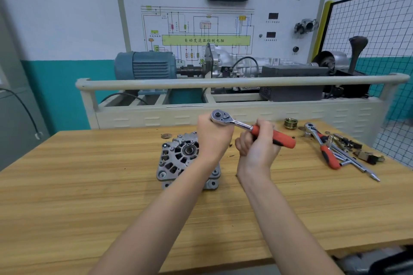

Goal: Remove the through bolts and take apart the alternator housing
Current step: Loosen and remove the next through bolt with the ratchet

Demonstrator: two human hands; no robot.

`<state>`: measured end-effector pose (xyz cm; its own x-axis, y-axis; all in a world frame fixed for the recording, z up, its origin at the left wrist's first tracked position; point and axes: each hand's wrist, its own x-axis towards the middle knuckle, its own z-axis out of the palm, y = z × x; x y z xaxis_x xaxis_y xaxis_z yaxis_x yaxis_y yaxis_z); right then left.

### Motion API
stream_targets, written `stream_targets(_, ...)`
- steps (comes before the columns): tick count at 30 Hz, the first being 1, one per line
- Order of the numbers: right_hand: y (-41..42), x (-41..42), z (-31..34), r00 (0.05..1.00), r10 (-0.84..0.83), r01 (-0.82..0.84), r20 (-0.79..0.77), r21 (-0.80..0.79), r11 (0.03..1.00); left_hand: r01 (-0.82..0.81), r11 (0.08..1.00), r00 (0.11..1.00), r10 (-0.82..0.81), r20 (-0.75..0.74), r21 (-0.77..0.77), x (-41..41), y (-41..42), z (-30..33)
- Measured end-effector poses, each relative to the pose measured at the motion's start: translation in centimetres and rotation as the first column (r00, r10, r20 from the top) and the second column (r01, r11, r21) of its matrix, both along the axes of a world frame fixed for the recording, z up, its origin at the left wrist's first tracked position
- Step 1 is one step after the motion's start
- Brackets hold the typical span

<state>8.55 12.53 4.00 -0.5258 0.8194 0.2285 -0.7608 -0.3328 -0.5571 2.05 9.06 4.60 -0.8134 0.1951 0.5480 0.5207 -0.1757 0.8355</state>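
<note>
Alternator housing (187, 158) sits on the worktop (89, 185); left hand (213, 138) grips ratchet (245, 126) head, right hand (257, 147) clasps its orange handle.

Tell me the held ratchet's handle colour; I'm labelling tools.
Orange-red with black, on the ratchet handle; the head view shows it.

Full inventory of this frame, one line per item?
alternator: 1, grey, table centre, under left hand
ratchet: 1, chrome with red handle, held in both hands above the alternator
second ratchet: 1, chrome with red handle, table right
pulley: 1, brass-coloured, table far edge
loose tools and parts: several, metal, table right
table: 1, light wood
motor: 1, blue, test bench behind
left hand: grips ratchet head
right hand: grips ratchet handle
</note>
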Motion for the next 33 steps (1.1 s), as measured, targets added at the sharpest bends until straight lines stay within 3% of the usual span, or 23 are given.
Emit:
stream_targets(4, 3.5, -0.8, 2.4, 0.970, 0.216, -0.217, 0.115, 0.000, 0.976, 0.083, 0.971, 0.990, -0.106, -0.091, -0.222, -0.1, -0.8, 0.4)
stream_targets(7, 6.1, -1.8, 4.6, 0.844, 0.465, -0.502, 0.267, 0.086, 0.861, 0.298, 0.881, 0.938, -0.341, -0.058, -0.368, -0.6, -2.0, 1.5)
stream_targets(10, 7.2, -3.1, 5.7, 0.745, 0.565, -0.636, 0.355, 0.125, 0.761, 0.441, 0.780, 0.868, -0.496, -0.008, -0.445, -1.5, -2.5, 2.3)
stream_targets(12, 7.0, -3.5, 5.8, 0.743, 0.569, -0.642, 0.352, 0.135, 0.755, 0.467, 0.779, 0.864, -0.503, 0.027, -0.420, -1.6, -2.2, 2.1)
stream_targets(14, 6.3, -3.4, 5.2, 0.799, 0.521, -0.572, 0.299, 0.110, 0.813, 0.426, 0.829, 0.895, -0.446, 0.033, -0.363, -1.6, -1.7, 1.6)
stream_targets(18, 3.8, -1.8, 2.7, 0.974, 0.181, -0.181, 0.139, -0.014, 0.983, 0.207, 0.950, 0.976, -0.218, -0.022, -0.233, -1.1, -0.6, 0.9)
stream_targets(20, 2.0, -1.0, 1.1, 0.998, 0.026, -0.024, 0.061, -0.031, 0.999, 0.075, 0.989, 0.997, -0.075, 0.000, -0.125, -0.5, 0.1, 0.6)
stream_targets(22, 0.6, -0.5, 0.0, 1.000, -0.027, 0.027, 0.000, -0.013, 1.000, -0.024, 0.999, 0.999, 0.025, 0.034, -0.042, -0.2, 0.7, 0.4)
stream_targets(25, 0.9, -0.4, 0.4, 1.000, 0.012, -0.012, 0.024, -0.007, 1.000, -0.021, 0.999, 0.999, 0.022, 0.038, -0.034, -0.3, 0.7, 0.2)
stream_targets(28, 3.0, -1.0, 2.3, 0.977, 0.153, -0.157, 0.150, 0.015, 0.988, 0.099, 0.982, 0.994, -0.106, -0.036, -0.163, -0.7, -0.6, 0.5)
stream_targets(31, 5.1, -1.9, 4.6, 0.869, 0.394, -0.443, 0.298, 0.114, 0.889, 0.276, 0.877, 0.939, -0.333, -0.083, -0.393, -1.8, -2.3, 1.3)
stream_targets(33, 6.0, -2.7, 5.6, 0.788, 0.506, -0.578, 0.351, 0.140, 0.804, 0.400, 0.796, 0.882, -0.469, -0.045, -0.455, -2.3, -2.9, 1.9)
